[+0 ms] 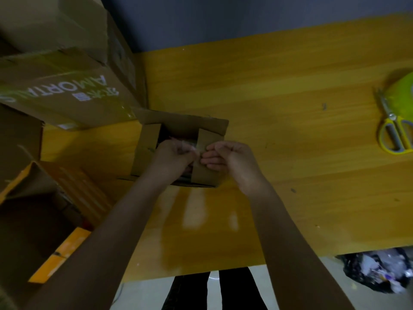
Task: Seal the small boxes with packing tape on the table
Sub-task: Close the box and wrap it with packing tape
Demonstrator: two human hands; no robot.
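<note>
A small brown cardboard box (pixel 147 142) sits on the wooden table (pixel 279 135) with its flaps open and a dark inside showing. Both hands hover over its opening. My left hand (pixel 173 154) and my right hand (pixel 225 156) have curled fingers and pinch a small clear piece, seemingly tape or plastic film (pixel 190 146), between them. A roll of yellow-green packing tape (pixel 402 95) lies at the table's far right edge, partly cut off by the frame.
Yellow-handled scissors (pixel 394 133) lie beside the tape roll. Large cardboard boxes (pixel 67 90) are stacked at the back left, and an open box with orange flaps (pixel 44 211) stands at the left. A dark rubbish bag (pixel 377 269) sits on the floor under the table's right.
</note>
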